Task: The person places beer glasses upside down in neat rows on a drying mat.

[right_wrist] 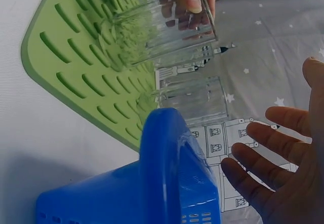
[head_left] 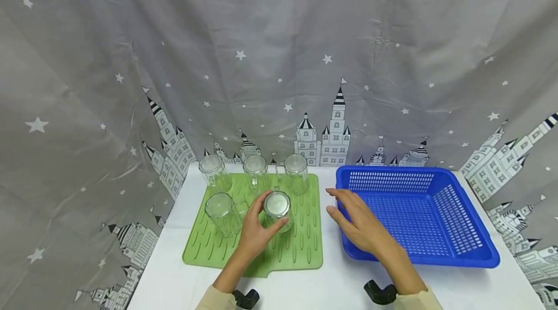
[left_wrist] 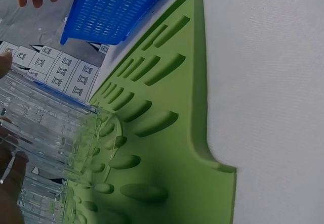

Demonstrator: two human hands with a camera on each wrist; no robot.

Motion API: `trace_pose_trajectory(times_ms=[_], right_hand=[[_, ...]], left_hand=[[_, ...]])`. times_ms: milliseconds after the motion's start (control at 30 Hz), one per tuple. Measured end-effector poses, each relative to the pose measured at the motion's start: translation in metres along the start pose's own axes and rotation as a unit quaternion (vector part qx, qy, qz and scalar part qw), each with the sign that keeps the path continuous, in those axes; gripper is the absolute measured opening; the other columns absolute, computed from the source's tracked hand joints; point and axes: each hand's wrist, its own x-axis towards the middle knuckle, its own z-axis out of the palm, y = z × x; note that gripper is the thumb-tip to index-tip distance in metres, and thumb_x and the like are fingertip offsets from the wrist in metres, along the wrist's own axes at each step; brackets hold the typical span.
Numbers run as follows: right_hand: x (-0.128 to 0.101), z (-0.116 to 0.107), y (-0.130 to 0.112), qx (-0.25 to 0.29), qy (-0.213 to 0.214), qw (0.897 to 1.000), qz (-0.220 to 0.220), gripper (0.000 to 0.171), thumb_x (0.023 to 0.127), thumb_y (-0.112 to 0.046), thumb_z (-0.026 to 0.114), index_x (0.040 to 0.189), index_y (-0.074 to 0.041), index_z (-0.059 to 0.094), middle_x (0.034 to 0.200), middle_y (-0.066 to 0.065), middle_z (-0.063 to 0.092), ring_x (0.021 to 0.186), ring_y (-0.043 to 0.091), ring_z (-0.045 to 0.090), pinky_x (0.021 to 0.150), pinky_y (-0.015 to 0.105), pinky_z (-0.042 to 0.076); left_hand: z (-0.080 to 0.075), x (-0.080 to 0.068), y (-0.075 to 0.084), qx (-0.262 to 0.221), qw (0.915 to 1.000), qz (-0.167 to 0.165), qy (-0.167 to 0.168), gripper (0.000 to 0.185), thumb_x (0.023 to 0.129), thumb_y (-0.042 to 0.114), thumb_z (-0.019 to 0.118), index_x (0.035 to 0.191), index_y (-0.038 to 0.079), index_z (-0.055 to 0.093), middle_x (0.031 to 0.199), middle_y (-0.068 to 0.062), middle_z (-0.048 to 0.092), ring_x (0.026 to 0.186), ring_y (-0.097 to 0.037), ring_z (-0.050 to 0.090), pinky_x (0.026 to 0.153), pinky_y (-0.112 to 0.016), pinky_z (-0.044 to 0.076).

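The near-right glass (head_left: 277, 209) of five inverted clear glasses is held on the green drying mat (head_left: 305, 252). The left hand (head_left: 255, 230) is curled round its ribbed wall, thumb on one side and fingers on the other; the grip is closed on the glass. In the left wrist view the glass rim (left_wrist: 83, 148) appears to rest on the mat's raised ridges, though whether it is fully seated or slightly tilted cannot be told.

The right hand (head_left: 355, 223) is held with fingers spread and relaxed, gripping nothing, just over the left rim of the blue basket (head_left: 471, 256), which sits on the white surface (head_left: 340, 286) right of the mat.

Risks judged from this position:
- The wall is smooth, ribbed glass, possibly wet; a one-handed side hold could slip, and the glass would drop on the mat or surface.
- A second glass (head_left: 223, 213) stands just left of the held one, near the left hand's knuckles; a sideways swing could knock it over. Three more glasses (head_left: 256, 173) stand at the far edge and are less exposed.
- The basket wall is raised; if the glass were carried low across it, the rim could be struck.
- The basket sits near the right and near edges of the surface; a push from the right hand could shift it.
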Motion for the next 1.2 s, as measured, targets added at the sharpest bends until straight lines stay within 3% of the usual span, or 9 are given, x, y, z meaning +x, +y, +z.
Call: trace_pose_trajectory(times_ms=[167,333,800,1067,1200], right_hand=[[-0.002,0.001,0.001,-0.006,-0.001,1.000,-0.002,0.048,0.113,-0.037,0.054,0.157,-0.018,0.053,0.150,0.008,0.063,0.138,0.030,0.059,0.114,0.060,0.053],[-0.002,0.000,0.001,-0.008,0.000,1.000,0.000,0.050,0.113,-0.038,0.054,0.158,-0.017,0.052,0.156,0.010,0.060,0.149,0.036,0.052,0.122,0.065,0.046],[-0.005,0.003,0.002,-0.008,-0.007,1.000,0.014,0.051,0.113,-0.041,0.053,0.158,-0.017,0.052,0.156,0.009,0.059,0.149,0.036,0.053,0.121,0.065,0.047],[-0.007,0.005,0.005,-0.010,-0.001,1.000,0.009,0.049,0.113,-0.039,0.054,0.158,-0.018,0.053,0.155,0.009,0.061,0.148,0.036,0.054,0.120,0.065,0.047],[-0.010,0.001,0.009,-0.008,0.005,1.000,0.011,0.048,0.113,-0.037,0.055,0.157,-0.016,0.054,0.154,0.010,0.061,0.147,0.037,0.055,0.120,0.065,0.048]], left_hand=[[0.002,0.001,-0.001,-0.005,1.0000,-0.002,-0.006,0.085,0.088,0.033,0.091,0.160,0.021,0.049,0.154,-0.006,0.061,0.137,-0.033,0.063,0.117,-0.065,0.049],[0.006,0.000,-0.004,0.006,0.9999,-0.010,-0.003,0.083,0.090,0.034,0.090,0.161,0.025,0.048,0.152,-0.006,0.062,0.137,-0.033,0.062,0.115,-0.067,0.051],[0.007,-0.003,-0.003,0.008,0.9999,-0.015,-0.004,0.082,0.091,0.034,0.089,0.161,0.028,0.046,0.153,-0.007,0.061,0.140,-0.034,0.060,0.117,-0.065,0.050],[0.001,-0.010,-0.004,0.050,0.9987,-0.009,-0.008,0.083,0.092,0.036,0.088,0.162,0.032,0.044,0.157,0.000,0.057,0.144,-0.026,0.059,0.122,-0.054,0.051],[-0.005,-0.016,-0.001,0.071,0.9975,-0.001,-0.005,0.083,0.093,0.035,0.087,0.164,0.027,0.044,0.161,-0.002,0.054,0.145,-0.033,0.058,0.118,-0.057,0.053]])
